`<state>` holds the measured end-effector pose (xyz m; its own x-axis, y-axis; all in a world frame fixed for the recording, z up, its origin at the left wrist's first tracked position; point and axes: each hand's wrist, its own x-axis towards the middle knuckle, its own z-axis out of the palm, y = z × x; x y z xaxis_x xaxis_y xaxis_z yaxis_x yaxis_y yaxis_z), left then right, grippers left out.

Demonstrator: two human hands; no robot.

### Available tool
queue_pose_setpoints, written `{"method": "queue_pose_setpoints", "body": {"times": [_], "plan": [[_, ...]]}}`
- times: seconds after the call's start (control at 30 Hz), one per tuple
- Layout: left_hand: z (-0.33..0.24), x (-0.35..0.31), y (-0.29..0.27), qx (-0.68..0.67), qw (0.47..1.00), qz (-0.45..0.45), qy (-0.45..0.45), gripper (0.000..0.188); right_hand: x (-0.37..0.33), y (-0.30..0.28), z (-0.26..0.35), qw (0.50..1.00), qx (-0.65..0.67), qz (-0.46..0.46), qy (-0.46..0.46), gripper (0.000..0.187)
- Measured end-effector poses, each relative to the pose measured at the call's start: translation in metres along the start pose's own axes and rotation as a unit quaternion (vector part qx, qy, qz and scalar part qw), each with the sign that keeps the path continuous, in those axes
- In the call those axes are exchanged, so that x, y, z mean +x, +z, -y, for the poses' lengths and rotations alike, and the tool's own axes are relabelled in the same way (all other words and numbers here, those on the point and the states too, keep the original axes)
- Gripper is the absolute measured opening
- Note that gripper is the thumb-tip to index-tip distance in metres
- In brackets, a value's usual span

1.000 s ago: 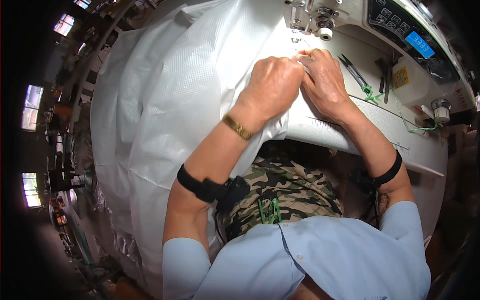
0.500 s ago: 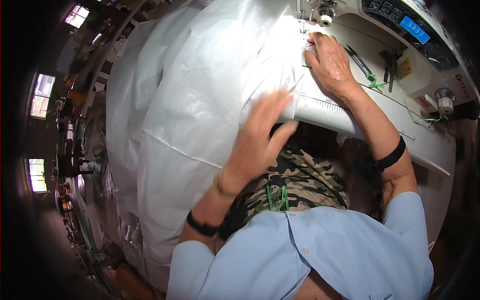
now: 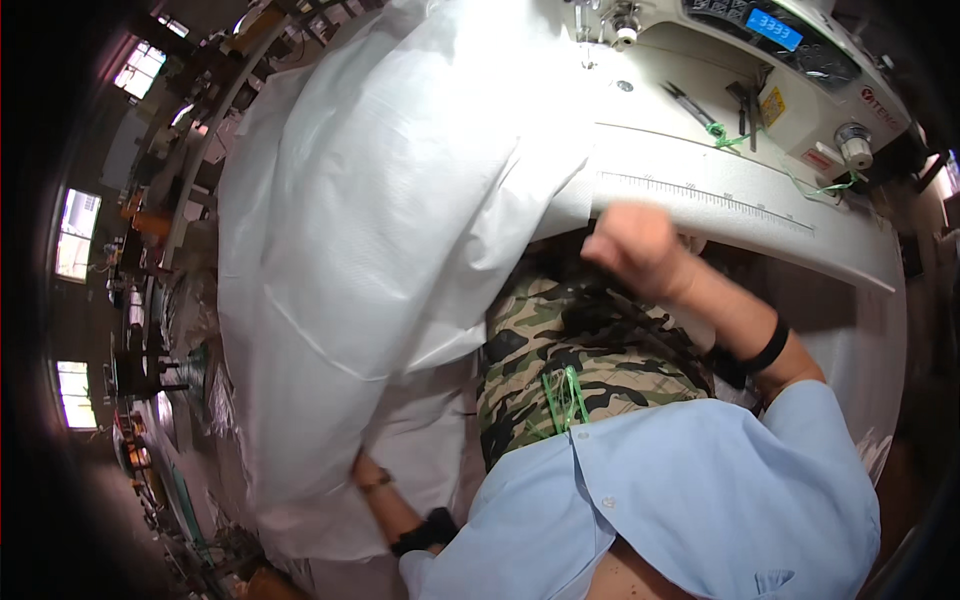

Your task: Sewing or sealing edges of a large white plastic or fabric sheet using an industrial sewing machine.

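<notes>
A large white woven plastic sheet (image 3: 340, 250) drapes over the left of the sewing machine bed (image 3: 660, 150) and hangs down beside my lap. My left hand (image 3: 366, 468) has gone in behind the sheet's lower part; only the wrist area shows, and the fingers are hidden. Just in front of the bed's near edge, over my lap, is my right hand (image 3: 635, 245). Blurred by motion, it is closed with its fingers curled in, and whatever it may hold cannot be made out. The presser foot and needle area (image 3: 587, 55) stands at the sheet's far right edge.
Snips (image 3: 692, 108) tied with green string lie on the bed near a dark metal tool (image 3: 745, 110). The machine head (image 3: 830, 80) with its lit display rises at the upper right. A printed ruler (image 3: 700, 195) runs along the bed's near edge.
My right hand has left the needle area and come back toward my lap. My left hand has moved from on top of the sheet down and left, behind it. The sheet's near edge has shifted and folded.
</notes>
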<state>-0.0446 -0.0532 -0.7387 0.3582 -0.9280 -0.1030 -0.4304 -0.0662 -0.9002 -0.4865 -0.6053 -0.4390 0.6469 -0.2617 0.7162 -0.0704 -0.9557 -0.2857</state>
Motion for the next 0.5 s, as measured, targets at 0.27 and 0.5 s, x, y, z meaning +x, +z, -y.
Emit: {"method": "queue_pose_setpoints", "body": {"times": [0.27,0.5], "plan": [[0.396,0.259,-0.015,-0.323,0.909,-0.245,-0.092,0.043,-0.063,0.075,-0.006,0.890,0.131,0.111,0.422,0.050],[0.307,0.328,-0.372,-0.451,0.849,-0.241,-0.133,0.017,-0.134,0.121,-0.098,0.960,-0.189,0.155,0.140,0.047]]}}
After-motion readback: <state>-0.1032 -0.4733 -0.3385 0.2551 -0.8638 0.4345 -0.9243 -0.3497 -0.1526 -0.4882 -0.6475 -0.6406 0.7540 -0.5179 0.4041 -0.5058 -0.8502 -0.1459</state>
